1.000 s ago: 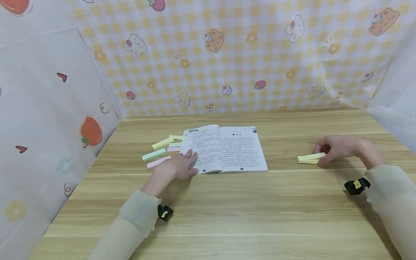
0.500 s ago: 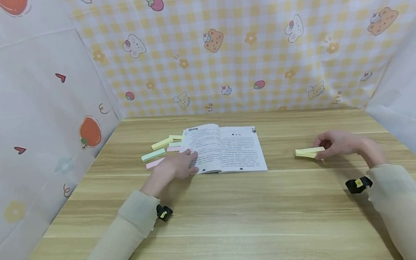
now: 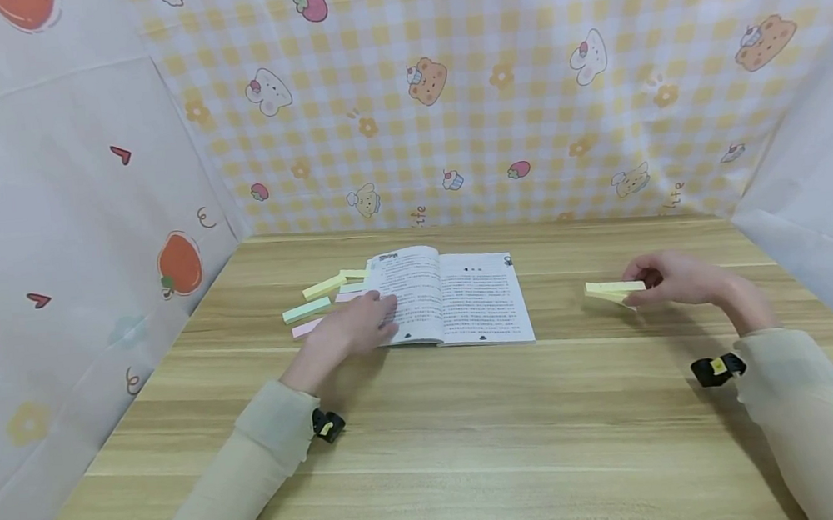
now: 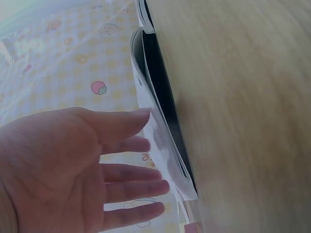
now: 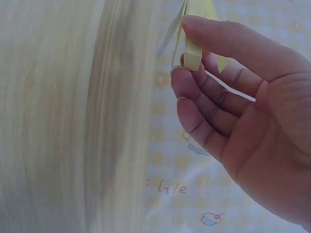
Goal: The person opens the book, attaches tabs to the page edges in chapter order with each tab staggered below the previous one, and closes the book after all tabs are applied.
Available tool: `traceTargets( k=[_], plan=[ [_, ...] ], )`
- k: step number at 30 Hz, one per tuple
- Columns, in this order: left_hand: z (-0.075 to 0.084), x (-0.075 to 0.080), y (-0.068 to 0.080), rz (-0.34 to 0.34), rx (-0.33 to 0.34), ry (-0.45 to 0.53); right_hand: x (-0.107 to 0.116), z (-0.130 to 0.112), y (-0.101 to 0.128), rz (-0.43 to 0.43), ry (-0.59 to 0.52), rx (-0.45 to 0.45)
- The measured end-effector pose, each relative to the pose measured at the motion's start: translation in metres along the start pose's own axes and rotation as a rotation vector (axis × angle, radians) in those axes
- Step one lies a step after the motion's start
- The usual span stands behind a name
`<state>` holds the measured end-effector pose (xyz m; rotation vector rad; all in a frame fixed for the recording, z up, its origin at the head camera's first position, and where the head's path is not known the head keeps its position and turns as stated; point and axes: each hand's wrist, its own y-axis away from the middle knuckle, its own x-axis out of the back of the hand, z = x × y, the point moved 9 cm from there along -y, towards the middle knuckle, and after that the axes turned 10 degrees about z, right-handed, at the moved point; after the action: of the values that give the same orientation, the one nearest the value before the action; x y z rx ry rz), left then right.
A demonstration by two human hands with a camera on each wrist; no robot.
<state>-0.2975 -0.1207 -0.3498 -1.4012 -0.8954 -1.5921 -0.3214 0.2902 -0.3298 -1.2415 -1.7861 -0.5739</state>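
An open book [image 3: 484,304] with printed pages lies on the table. My left hand [image 3: 348,332] rests at the left page's outer edge, and its fingers look straight in the left wrist view, tips against the page [image 4: 163,150]. Off to the right of the book, my right hand [image 3: 678,278] pinches a narrow yellow sticky-note pad [image 3: 603,288] between thumb and fingers. Part of that pad fans apart from the rest. In the right wrist view the thumb presses the yellow pad [image 5: 193,51] from one side, with the fingers curled behind.
Left of the book lie several narrow sticky-note pads: a green one [image 3: 307,310], a yellow one [image 3: 325,287] and a pink one [image 3: 307,327] partly behind my left hand. A patterned cloth [image 3: 508,117] hangs along the table's far edge.
My right hand has moved the yellow sticky-note pad up and slightly left in the head view. The left hand has shifted slightly, still at the page edge.
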Motion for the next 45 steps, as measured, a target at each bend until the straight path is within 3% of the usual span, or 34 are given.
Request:
traceTargets(
  k=[3,10,14,20,32,45],
  plan=[
    [0.003,0.008,-0.002,0.094,-0.032,-0.022,0.004,-0.007,-0.001,0.035,0.018,0.032],
    [0.014,0.034,-0.006,0.403,-0.12,-0.038,0.01,-0.022,-0.004,0.09,0.042,0.044],
    [0.02,0.043,-0.004,0.505,-0.163,-0.027,0.013,-0.033,-0.006,0.119,0.065,0.057],
    [0.03,0.048,-0.002,0.523,-0.198,0.042,0.015,-0.046,-0.009,0.154,0.109,0.078],
    [0.049,0.056,0.004,0.563,-0.254,0.197,0.019,-0.086,-0.011,0.26,0.152,0.239],
    [0.075,0.064,0.012,0.601,-0.325,0.175,0.014,-0.128,-0.006,0.319,0.152,0.375]
  ],
)
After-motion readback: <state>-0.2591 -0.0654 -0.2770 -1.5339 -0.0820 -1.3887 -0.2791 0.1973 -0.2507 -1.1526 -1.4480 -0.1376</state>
